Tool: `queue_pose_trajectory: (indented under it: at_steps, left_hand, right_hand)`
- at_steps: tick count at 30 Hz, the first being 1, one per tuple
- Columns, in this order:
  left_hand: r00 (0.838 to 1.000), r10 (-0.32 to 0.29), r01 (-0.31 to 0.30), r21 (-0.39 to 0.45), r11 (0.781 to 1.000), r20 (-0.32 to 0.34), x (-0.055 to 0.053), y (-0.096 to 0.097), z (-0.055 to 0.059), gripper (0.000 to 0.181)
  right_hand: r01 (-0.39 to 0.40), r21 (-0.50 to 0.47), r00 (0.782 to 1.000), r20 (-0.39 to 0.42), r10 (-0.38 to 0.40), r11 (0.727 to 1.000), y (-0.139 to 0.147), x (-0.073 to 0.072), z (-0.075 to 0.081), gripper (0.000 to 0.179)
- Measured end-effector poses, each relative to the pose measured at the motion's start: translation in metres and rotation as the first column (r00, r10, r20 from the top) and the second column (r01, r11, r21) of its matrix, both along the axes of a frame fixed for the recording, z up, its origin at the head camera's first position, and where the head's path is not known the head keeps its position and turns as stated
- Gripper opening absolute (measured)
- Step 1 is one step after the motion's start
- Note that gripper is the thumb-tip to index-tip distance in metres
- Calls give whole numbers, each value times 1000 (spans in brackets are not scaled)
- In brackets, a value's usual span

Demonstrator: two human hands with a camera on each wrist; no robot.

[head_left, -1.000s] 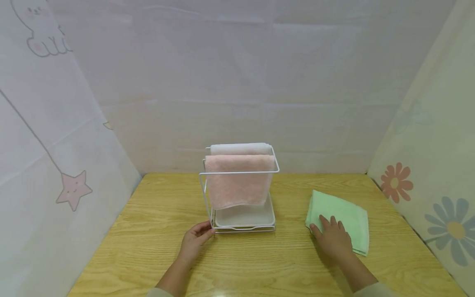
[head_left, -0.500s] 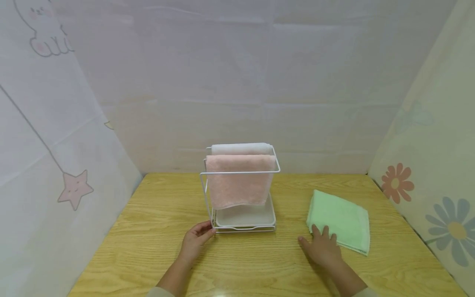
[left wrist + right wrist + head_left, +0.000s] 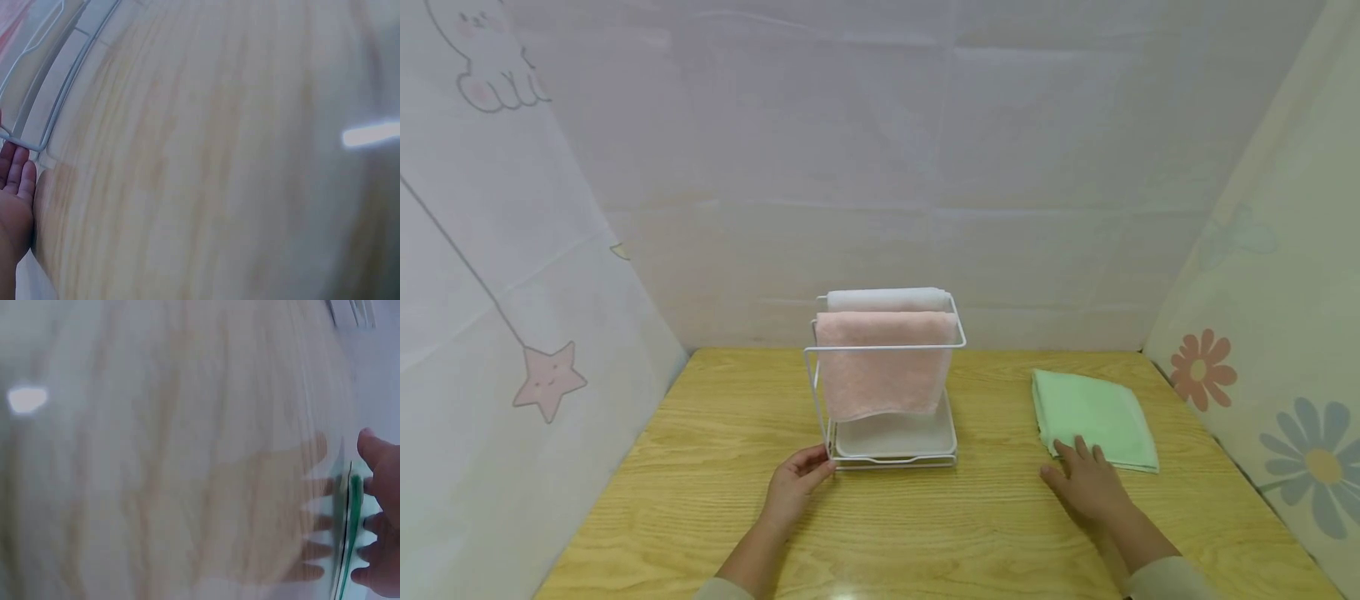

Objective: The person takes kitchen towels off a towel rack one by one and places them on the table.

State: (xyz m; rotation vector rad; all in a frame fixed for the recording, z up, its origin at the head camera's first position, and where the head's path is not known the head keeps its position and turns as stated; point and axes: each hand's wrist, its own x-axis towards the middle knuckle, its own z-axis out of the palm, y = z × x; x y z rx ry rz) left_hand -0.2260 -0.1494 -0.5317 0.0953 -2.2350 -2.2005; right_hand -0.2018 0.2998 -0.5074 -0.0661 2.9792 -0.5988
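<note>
My left hand [image 3: 790,492] pinches the lower left corner of a white wire towel rack [image 3: 895,467]. Over the rack's rails hang a pink towel [image 3: 883,379] and, behind it, a white towel [image 3: 887,298]. A shallow white tray [image 3: 895,435] sits in the rack's base. To the right lies a folded green towel [image 3: 1093,407], flat on the table. Spread fingers of my right hand [image 3: 1093,487] touch its near edge, thumb apart on the left. In the right wrist view, the fingertips of the right hand [image 3: 387,519] line up along the folded edges of the green towel [image 3: 350,531].
The wooden table [image 3: 895,533] reaches back to a pale cloth wall [image 3: 880,167]. Side cloths printed with a star [image 3: 550,382] and flowers [image 3: 1324,465] bound it left and right. Bare wood lies between the rack and the green towel.
My right hand drew back to the green towel's near edge, then moved right and forward. The towel has shifted away and turned to lie straighter. My left hand and the rack have stayed put.
</note>
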Motion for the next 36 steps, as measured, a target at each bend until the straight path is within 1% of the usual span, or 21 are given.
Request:
queue_pose_trajectory:
  at_steps: [2,4,9,14,17,21,25,31,36]
  left_hand:
    - [1000,-1,1,1,1000,-4,0,0,0,40]
    - [1000,-1,1,2,1000,-7,0,-1,0,39]
    - [1000,-2,1,-18,1000,-17,0,-1,-1,39]
    - [1000,4,-5,-19,1000,-21,0,-1,-2,39]
    - [1000,4,-4,-15,1000,-20,0,-1,-1,39]
    - [1000,-2,1,-11,1000,-23,1,0,-1,39]
    - [1000,-1,0,-3,1000,-23,0,0,-1,39]
    - [1000,7,-7,-14,1000,-17,-1,0,-2,39]
    - [1000,13,-13,-17,1000,-10,-1,1,-2,39]
  right_hand:
    - [-16,-1,1000,-7,16,1000,10,-2,0,71]
    - [-22,17,999,-27,23,1000,20,-5,-2,68]
    - [-6,69,999,-33,8,998,36,-13,-9,72]
    - [51,69,998,27,-53,996,45,-19,-11,80]
    - [93,54,993,68,-96,994,48,-22,-8,83]
    - [128,41,984,119,-133,991,53,-27,-4,87]
    - [157,12,975,158,-157,987,58,-31,-3,90]
    - [201,-33,960,204,-190,979,64,-36,-5,94]
    - [205,-57,957,220,-188,977,68,-39,-4,95]
